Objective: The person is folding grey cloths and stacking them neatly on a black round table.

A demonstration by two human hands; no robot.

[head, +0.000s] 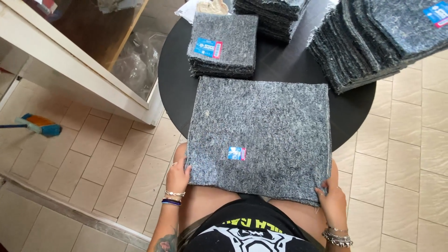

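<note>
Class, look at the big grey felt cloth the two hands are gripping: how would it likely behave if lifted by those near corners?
The grey cloth probably flops: its near edge already droops off the round black table. It looks light, since the left hand and right hand pinch only corners. Its fuzzy weave seems unlikely to slip.

Cloth: a grey felt cloth [259, 135] with a small blue-and-red label lies spread on the round black desk [179, 88].
Hands: left hand [178, 176] and right hand [332, 200] pinch its near corners.
Behind: a folded stack [224, 44] and a tall pile [368, 42].
</note>
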